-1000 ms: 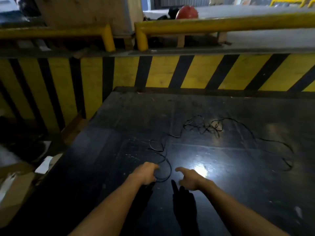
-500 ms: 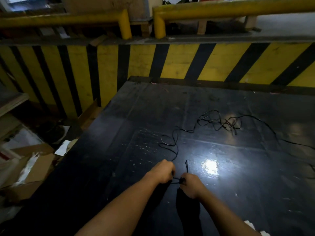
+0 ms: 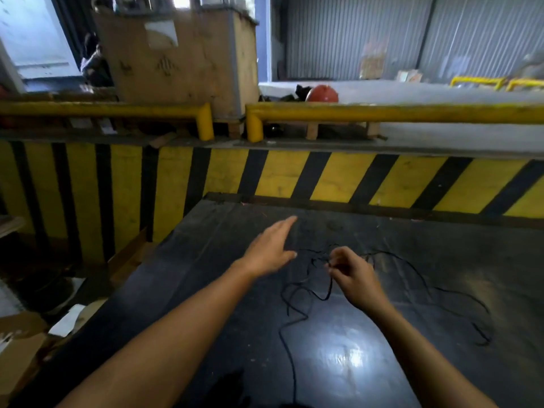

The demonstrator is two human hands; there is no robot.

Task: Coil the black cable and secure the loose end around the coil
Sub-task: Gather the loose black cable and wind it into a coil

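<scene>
One cable (image 3: 306, 293) between pinched fingers (image 3: 334, 265).

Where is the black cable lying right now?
In the head view, the black cable sprawls uncoiled over the dark table, centre to right; the right hand pinches one strand, the open left hand beside it.

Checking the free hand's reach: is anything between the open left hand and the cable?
Nothing visible. The left hand hovers open over the bare dark table, with the cable loose just to its right; the right hand already pinches a strand.
</scene>
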